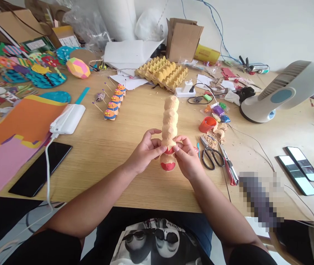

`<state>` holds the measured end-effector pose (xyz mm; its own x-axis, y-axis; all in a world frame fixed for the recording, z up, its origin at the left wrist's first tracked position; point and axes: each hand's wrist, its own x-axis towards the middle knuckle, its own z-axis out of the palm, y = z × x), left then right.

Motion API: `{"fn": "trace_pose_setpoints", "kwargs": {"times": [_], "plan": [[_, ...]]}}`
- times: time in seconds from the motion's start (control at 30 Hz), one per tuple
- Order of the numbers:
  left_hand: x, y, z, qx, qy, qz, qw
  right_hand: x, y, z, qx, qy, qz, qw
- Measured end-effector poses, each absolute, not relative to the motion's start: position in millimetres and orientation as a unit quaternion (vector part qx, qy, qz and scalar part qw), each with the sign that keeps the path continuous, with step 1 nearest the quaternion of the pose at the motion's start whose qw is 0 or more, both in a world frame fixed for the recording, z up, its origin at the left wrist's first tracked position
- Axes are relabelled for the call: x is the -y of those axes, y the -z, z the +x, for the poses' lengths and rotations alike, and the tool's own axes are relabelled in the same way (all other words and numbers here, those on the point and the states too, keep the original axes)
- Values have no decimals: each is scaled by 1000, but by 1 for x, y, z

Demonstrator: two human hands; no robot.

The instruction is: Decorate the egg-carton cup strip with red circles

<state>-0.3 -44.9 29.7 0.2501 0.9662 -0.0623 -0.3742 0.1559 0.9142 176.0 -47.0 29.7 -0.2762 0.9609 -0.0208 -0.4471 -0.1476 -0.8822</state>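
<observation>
Before us spread the wooden bench (96, 158), its near edge just in front of our lap. Over its left end lay a large orange sheet (32, 112), with pink shapes below it reaching the near left corner. A white fan (286, 90) stood toward the right end, and a cardboard box (183, 42) stood by the far edge. In front of the box we saw a yellow egg tray (161, 71).

Between our hands, upright in our view near the middle of the near edge, was the tan strip of rounded cups (170, 119), red on its two nearest cups. The fingers of our left hand (147, 149) pinched its left side and those of our right hand (188, 158) its right, the thumbs close to the upper red patch. We could not tell whether the strip touched the bench.

Left of it, farther from the near edge, stood a painted caterpillar (115, 103) in orange and blue, with thin stalks. A black phone (41, 170) lay near the near left corner. Right of our right hand lay black-handled scissors (212, 156) and, just beside them, a red utility knife (230, 169). Behind the scissors stood a small red cup (207, 125), with packets of coloured clay (218, 110) near it.
</observation>
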Motion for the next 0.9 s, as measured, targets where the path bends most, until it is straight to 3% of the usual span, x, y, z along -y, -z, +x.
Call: {"fn": "trace_pose_setpoints", "kwargs": {"times": [0.9], "plan": [[47, -30, 0, -357, -507, 439, 651, 48, -27, 174, 424, -671, -325, 515]]}}
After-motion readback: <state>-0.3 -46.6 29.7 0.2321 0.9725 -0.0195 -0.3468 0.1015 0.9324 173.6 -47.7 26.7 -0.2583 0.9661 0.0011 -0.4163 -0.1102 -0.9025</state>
